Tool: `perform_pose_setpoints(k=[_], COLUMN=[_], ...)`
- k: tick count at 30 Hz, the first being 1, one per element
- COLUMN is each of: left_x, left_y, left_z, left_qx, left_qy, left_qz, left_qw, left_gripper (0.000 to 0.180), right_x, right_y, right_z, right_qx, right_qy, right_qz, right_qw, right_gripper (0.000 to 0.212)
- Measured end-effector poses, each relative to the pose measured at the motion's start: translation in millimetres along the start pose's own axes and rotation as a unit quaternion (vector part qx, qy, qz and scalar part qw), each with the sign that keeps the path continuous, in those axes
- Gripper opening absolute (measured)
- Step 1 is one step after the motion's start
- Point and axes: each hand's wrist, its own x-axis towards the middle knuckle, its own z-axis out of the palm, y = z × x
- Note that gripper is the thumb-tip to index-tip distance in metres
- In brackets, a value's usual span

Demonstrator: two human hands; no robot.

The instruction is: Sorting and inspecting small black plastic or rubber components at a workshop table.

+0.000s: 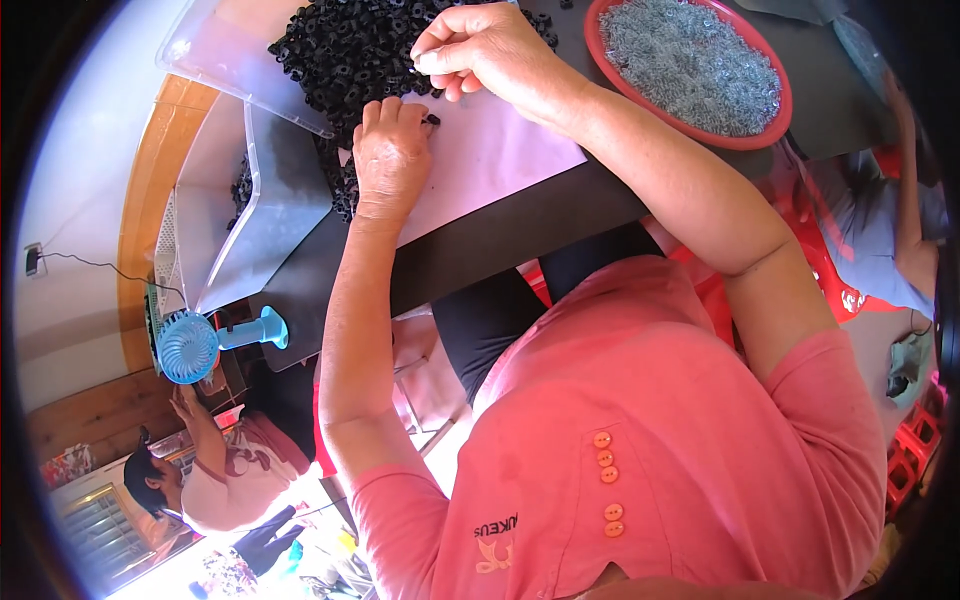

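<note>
Black part [432, 121] in the left hand's [392, 152] grasp lies just bodyward of the right hand [485, 52], which pinches a tiny pale bit [415, 70]; long axis unclear.

Lettering shows on the salmon-pink, short-sleeved fabric shirt [700, 430] of the person wearing the camera: one short line of small, dark capital letters [497, 525] on the chest, upside down from this viewpoint and partly lost at a fold. Just below the letters in the view is a pale orange printed emblem [494, 557] with curling strokes. At the right, a glossy bright-red surface [828, 268] bears a small white mark [852, 301], too small to tell as letters or picture. At the lower left, a co-worker's pale pink shirt [215, 495] carries a dark reddish print [250, 458], unreadable here.
</note>
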Motion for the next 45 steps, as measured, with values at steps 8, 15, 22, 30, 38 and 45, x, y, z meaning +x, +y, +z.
perform_pose_setpoints(k=[8, 15, 22, 30, 38, 45], left_x=[18.6, 24.8, 28.0, 21.3, 15.9, 3.2], left_y=[12.2, 3.7, 13.0, 16.5, 18.6, 2.8], left_z=[-27.5, -14.3, -9.6, -23.1, -26.9, -16.0], left_qx=[-0.348, -0.806, -0.882, -0.848, -0.791, -0.799], left_qy=[0.054, 0.074, 0.069, 0.008, 0.029, 0.087], left_qz=[-0.237, -0.376, -0.332, -0.312, -0.344, -0.355], left_qw=[0.905, 0.451, 0.327, 0.428, 0.505, 0.477], left_gripper=[0.017, 0.019, 0.023, 0.019, 0.011, 0.012], right_x=[-7.5, -6.1, -9.3, -6.6, -8.3, -3.5], right_y=[-6.2, 0.3, 1.4, 0.3, 8.7, 23.2], right_z=[2.0, 1.4, 5.3, 1.3, 6.7, 10.2], right_qx=[-0.081, -0.123, -0.124, -0.135, -0.201, -0.319], right_qy=[0.022, -0.014, 0.014, -0.001, -0.009, -0.056], right_qz=[-0.025, -0.023, -0.065, -0.098, -0.161, -0.213], right_qw=[0.996, 0.992, 0.99, 0.986, 0.966, 0.922], right_gripper=[0.011, 0.01, 0.009, 0.008, 0.007, 0.01])
